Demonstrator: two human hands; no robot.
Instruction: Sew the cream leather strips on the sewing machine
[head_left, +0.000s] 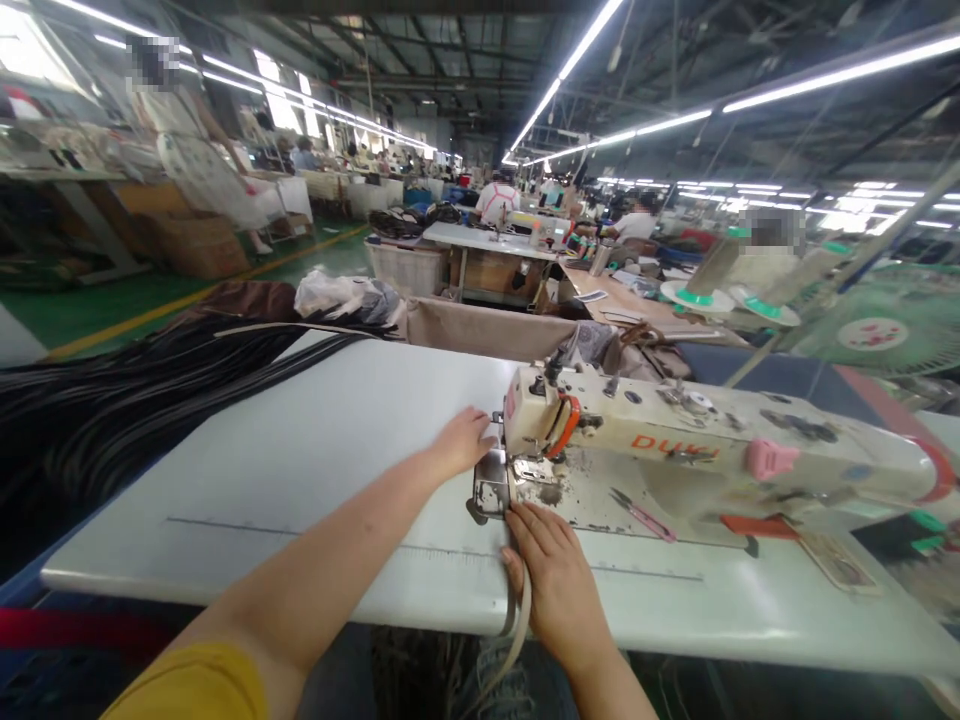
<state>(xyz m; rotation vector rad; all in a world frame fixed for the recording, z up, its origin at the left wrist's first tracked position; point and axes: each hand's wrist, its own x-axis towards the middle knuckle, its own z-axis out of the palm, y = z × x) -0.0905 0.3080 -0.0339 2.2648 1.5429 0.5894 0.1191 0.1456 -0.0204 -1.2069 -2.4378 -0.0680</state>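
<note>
The strap (517, 610) under the right hand (559, 580) runs off the table edge; its lower end is lost in shadow. The needle area beyond the left hand (461, 440) is hidden by the machine head (540, 420). The right forearm is cut by the bottom edge.

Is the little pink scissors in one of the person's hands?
No, the small pink-handled scissors lie alone on the cream sewing machine's bed, right of the right hand.

I see a narrow beige strap (520, 610) lying flat on the white table at 6 o'clock from the metal folder attachment (491, 490); its near end droops over the table edge, curving down toward 7 o'clock, its far end feeding into the attachment.
</note>
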